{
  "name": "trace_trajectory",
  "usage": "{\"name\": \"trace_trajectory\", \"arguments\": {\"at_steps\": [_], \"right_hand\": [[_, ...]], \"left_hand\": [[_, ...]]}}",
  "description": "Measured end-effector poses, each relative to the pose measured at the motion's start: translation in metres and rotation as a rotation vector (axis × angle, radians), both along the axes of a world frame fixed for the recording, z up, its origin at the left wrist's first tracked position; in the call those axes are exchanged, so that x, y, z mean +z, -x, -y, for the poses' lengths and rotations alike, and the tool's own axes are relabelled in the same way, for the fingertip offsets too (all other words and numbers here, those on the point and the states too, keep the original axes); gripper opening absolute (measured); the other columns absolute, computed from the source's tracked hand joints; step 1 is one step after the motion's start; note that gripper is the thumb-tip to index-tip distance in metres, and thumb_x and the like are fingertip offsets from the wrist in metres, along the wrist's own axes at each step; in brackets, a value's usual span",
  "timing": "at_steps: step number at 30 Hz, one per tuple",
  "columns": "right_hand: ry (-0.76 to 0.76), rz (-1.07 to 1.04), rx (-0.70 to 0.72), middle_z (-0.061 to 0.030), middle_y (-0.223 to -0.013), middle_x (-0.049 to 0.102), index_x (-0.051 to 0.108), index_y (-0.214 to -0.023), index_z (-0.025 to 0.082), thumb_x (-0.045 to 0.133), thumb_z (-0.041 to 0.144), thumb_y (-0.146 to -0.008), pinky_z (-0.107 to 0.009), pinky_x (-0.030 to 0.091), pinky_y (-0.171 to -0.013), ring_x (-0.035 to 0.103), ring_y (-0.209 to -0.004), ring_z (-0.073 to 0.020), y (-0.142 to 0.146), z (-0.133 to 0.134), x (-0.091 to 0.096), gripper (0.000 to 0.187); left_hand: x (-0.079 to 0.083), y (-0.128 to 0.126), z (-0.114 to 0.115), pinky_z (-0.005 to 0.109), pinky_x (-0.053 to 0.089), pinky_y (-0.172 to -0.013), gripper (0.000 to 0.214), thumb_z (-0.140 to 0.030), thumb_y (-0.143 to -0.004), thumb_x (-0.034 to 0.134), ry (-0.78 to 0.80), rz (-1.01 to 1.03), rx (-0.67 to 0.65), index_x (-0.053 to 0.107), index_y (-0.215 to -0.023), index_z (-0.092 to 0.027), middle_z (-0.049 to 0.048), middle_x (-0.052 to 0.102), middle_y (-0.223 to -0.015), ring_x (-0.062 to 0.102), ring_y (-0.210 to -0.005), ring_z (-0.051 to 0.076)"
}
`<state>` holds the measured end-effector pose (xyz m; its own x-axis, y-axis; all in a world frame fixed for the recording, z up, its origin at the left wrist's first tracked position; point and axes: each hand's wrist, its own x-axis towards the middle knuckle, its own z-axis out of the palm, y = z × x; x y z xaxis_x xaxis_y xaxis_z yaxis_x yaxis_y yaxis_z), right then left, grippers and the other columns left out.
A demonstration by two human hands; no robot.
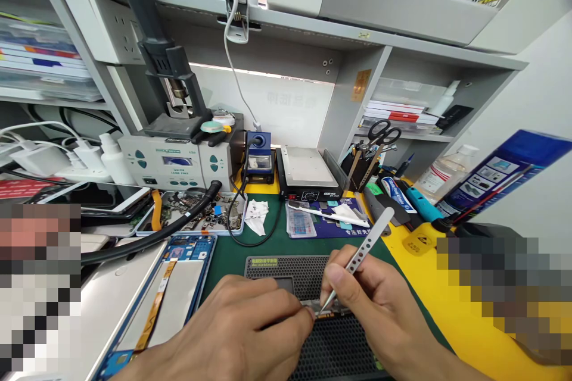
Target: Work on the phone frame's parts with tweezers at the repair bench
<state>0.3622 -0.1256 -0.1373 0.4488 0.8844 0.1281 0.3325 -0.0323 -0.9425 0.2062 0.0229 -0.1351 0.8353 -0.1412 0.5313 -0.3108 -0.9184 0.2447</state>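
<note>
My right hand (373, 294) grips metal tweezers (361, 253) with holes along the arm. Their tips point down at a thin, narrow electronic part (328, 312), which has a silvery, film-like surface and small gold-coloured spots along its near edge. At the left end of that part is my left hand (250, 330), with its fingers closed on it; the fingertips are partly hidden. Beneath both hands lies a black perforated mat (286, 265). An opened tablet (185, 292) with a blue frame and an orange flex cable (156, 303) lies left of my left hand.
A soldering station (174, 158) stands at back left, its black hose (179, 226) crossing a parts tray (214, 208). At the back are a hot plate (310, 166), a toothbrush (319, 211) and a holder with scissors (379, 131). Bottles and a blue can (504, 172) stand right.
</note>
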Motion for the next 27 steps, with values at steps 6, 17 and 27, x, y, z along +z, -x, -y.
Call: {"name": "trace_trajectory", "arguments": {"at_steps": [6, 17, 27], "right_hand": [[0.009, 0.002, 0.011, 0.0015, -0.073, 0.047, 0.051, -0.076, 0.02, 0.046, 0.05, -0.104, -0.028, 0.038, -0.064, 0.044, -0.067, -0.0153, 0.0, 0.0014, 0.0003, 0.042], [0.015, 0.004, -0.009, 0.0015, -0.072, 0.048, 0.053, -0.076, 0.02, 0.046, 0.052, -0.103, -0.028, 0.039, -0.064, 0.045, -0.067, -0.0157, 0.0002, 0.003, -0.0021, 0.043], [0.002, 0.022, 0.006, 0.0012, -0.072, 0.048, 0.053, -0.075, 0.02, 0.045, 0.051, -0.104, -0.028, 0.039, -0.064, 0.045, -0.067, -0.0158, -0.0002, 0.0034, -0.0003, 0.043]], "left_hand": [[-0.0035, 0.0029, -0.0006, 0.024, 0.055, -0.062, 0.024, -0.005, -0.096, 0.049, -0.003, -0.029, -0.002, 0.07, -0.09, -0.016, 0.0016, 0.069, -0.075, 0.066, -0.067, 0.015], [0.0008, -0.0003, 0.0001, 0.023, 0.056, -0.062, 0.026, -0.005, -0.095, 0.047, -0.02, 0.01, 0.0, 0.069, -0.09, -0.017, 0.0009, 0.068, -0.073, 0.066, -0.066, 0.014], [-0.0066, 0.0017, -0.0015, 0.023, 0.054, -0.06, 0.025, -0.005, -0.095, 0.048, -0.006, -0.003, -0.017, 0.069, -0.088, -0.017, 0.0008, 0.069, -0.073, 0.065, -0.064, 0.014]]}}
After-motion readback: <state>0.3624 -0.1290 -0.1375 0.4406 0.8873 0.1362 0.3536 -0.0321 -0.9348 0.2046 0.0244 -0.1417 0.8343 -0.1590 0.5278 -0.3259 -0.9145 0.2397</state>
